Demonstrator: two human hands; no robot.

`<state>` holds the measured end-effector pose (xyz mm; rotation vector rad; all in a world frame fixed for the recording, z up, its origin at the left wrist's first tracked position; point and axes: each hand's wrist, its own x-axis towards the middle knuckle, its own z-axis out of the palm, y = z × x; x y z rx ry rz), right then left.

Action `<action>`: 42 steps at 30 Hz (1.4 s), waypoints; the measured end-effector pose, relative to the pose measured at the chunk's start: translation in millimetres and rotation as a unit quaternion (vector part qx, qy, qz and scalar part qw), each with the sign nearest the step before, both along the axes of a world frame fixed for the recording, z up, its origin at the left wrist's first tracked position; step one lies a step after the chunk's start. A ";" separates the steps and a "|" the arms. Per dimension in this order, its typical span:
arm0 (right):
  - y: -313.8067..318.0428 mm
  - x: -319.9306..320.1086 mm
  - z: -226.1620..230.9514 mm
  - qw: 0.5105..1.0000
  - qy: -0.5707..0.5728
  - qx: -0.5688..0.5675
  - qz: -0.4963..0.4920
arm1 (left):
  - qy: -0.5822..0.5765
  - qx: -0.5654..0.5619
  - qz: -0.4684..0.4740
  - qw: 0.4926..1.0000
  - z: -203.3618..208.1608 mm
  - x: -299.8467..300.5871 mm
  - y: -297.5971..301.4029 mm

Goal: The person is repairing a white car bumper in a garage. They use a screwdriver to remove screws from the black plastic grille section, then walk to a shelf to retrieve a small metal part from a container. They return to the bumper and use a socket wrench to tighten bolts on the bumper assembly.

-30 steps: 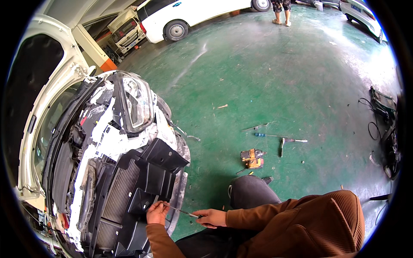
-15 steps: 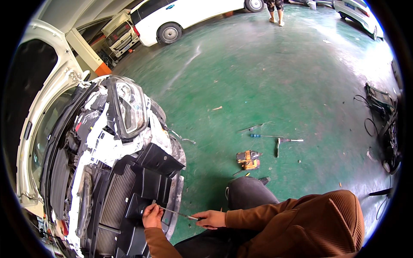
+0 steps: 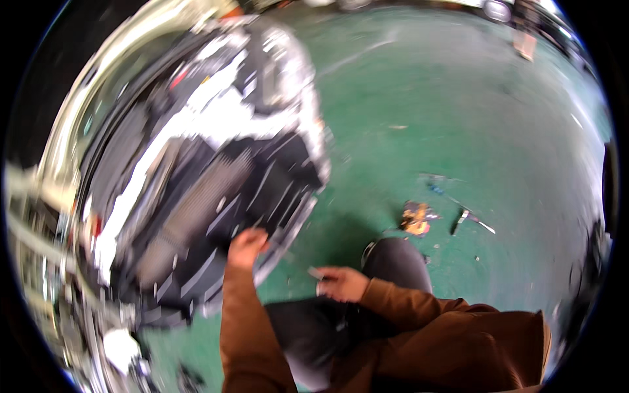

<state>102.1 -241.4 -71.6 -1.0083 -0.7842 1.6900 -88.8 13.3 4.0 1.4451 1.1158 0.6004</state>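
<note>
Left of center, the left hand (image 3: 247,245) lies over the black panel (image 3: 282,177) on the front of the white car (image 3: 226,121) (blur hides any contact); its fingers are bunched, but whether they grip anything cannot be told. At lower center, the right hand (image 3: 343,283) has its fingers closed on a slim tool (image 3: 316,272), of which a short pale end shows. Half a second earlier the tool's shaft bridged both hands; now no shaft is visible across the gap, which suggests it has come away from the panel. The view has also swung, placing the power drill (image 3: 417,217) and ratchet-like tool (image 3: 460,223) farther right.
</note>
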 end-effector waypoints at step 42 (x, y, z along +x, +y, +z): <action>81.6 -34.8 24.0 0.954 -0.263 0.125 -0.071 | -0.174 0.029 0.340 0.924 18.9 -176.3 -72.9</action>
